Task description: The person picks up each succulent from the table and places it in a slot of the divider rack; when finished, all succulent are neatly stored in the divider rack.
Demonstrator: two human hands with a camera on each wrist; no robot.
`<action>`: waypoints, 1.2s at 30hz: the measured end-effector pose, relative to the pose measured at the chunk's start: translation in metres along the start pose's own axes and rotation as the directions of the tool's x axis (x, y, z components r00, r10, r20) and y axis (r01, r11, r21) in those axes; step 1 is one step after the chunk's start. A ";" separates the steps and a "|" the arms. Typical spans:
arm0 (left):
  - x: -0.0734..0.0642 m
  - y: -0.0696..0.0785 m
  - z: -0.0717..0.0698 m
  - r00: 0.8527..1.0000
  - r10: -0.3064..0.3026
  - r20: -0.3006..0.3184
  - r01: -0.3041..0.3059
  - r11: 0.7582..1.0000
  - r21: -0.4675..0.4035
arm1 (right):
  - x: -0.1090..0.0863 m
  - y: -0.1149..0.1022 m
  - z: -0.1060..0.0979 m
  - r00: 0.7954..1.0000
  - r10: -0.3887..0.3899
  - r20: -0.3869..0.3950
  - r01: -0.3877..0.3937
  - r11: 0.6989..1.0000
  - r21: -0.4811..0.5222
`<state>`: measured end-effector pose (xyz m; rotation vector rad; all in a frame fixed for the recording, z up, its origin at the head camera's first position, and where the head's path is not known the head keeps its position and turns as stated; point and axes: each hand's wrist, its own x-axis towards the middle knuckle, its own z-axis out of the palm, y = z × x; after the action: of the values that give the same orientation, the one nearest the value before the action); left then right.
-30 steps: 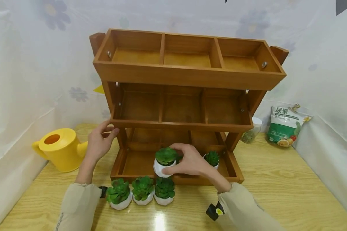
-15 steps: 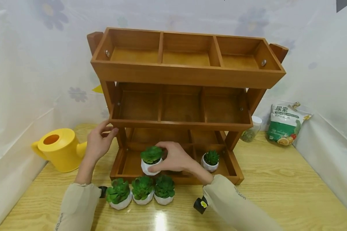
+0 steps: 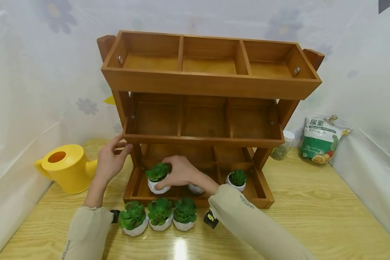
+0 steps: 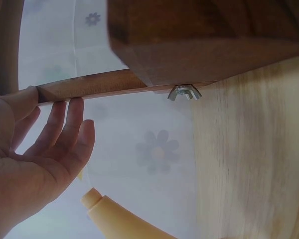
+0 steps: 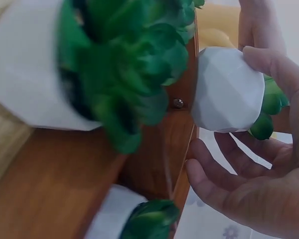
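Note:
A three-tier wooden planter rack (image 3: 211,83) stands mid-view, each tier split into compartments. My right hand (image 3: 180,171) holds a potted succulent (image 3: 157,185), thumb and fingers around its white faceted pot, over the bottom tier's left compartment. In the right wrist view the pot (image 5: 228,89) is tipped sideways in the picture. Behind my right wrist, a second pot (image 3: 195,189) is partly hidden in the middle bottom compartment. Another succulent (image 3: 237,180) sits in the right one. My left hand (image 3: 112,159) grips the rack's left post (image 4: 99,84), thumb on one side, fingertips on the other.
Three potted succulents (image 3: 160,213) stand in a row before the rack. A yellow watering can (image 3: 69,173) is at the left. Behind the rack's right side are a white-lidded jar (image 3: 282,148) and a clipped green-and-white bag (image 3: 320,142).
My right hand has carried the succulent leftward, from the middle compartment to over the left one, uncovering the right-hand succulent. The left hand has stayed on the post.

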<state>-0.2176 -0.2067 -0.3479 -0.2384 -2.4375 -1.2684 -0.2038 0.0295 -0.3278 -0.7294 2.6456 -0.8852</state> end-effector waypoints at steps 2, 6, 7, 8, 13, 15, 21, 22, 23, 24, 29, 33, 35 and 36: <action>0.000 0.000 0.000 1.000 0.005 -0.005 -0.005 1.000 0.003 | 0.006 -0.004 0.000 1.000 -0.002 0.013 0.003 1.000 -0.019; 0.000 -0.001 0.000 1.000 0.018 -0.009 -0.018 1.000 0.002 | 0.016 -0.011 0.000 0.999 -0.003 0.037 0.005 0.998 -0.067; 0.000 -0.001 0.000 1.000 0.019 -0.011 -0.019 1.000 0.001 | 0.018 -0.012 0.001 0.999 0.001 0.041 0.002 0.997 -0.078; 0.000 -0.001 0.000 1.000 0.022 -0.011 -0.022 1.000 0.003 | 0.020 -0.013 0.001 0.999 0.004 0.045 0.000 0.996 -0.084; 0.000 -0.001 0.000 1.000 0.024 -0.011 -0.024 1.000 0.001 | 0.027 -0.013 0.007 0.998 -0.008 0.065 0.015 0.994 -0.108; 0.000 0.000 -0.001 1.000 0.023 -0.008 -0.023 1.000 0.000 | 0.029 -0.012 0.009 0.996 -0.017 0.087 0.027 0.993 -0.118; -0.001 0.002 -0.001 1.000 0.000 0.000 0.000 1.000 0.003 | 0.033 -0.009 0.012 0.992 -0.019 0.128 0.037 0.989 -0.141; -0.002 0.002 -0.002 1.000 -0.001 0.001 0.001 1.000 0.004 | 0.034 -0.008 0.012 0.991 -0.016 0.132 0.035 0.989 -0.144; -0.002 0.002 -0.002 1.000 0.000 0.001 0.000 1.000 0.003 | 0.034 -0.008 0.012 0.991 -0.010 0.136 0.031 0.987 -0.156; -0.002 0.002 -0.002 1.000 -0.001 0.002 0.001 1.000 0.000 | 0.035 -0.008 0.012 0.990 -0.003 0.141 0.026 0.986 -0.167; -0.001 0.001 -0.001 1.000 0.010 0.006 -0.010 1.000 -0.011 | 0.037 -0.007 0.014 0.984 0.048 0.171 -0.008 0.974 -0.228; -0.001 0.001 -0.001 1.000 0.004 0.007 -0.004 1.000 -0.011 | 0.039 -0.005 0.015 0.980 0.061 0.192 -0.007 0.963 -0.271; -0.001 0.002 -0.002 1.000 0.005 0.006 -0.005 1.000 -0.011 | 0.039 -0.005 0.015 0.978 0.074 0.197 -0.014 0.957 -0.289; -0.001 0.002 -0.002 1.000 0.005 0.006 -0.005 1.000 -0.014 | 0.040 -0.005 0.015 0.977 0.080 0.198 -0.018 0.955 -0.296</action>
<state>-0.2154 -0.2070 -0.3462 -0.2518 -2.4327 -1.2844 -0.2296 -0.0023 -0.3395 -0.7709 2.6173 -0.3792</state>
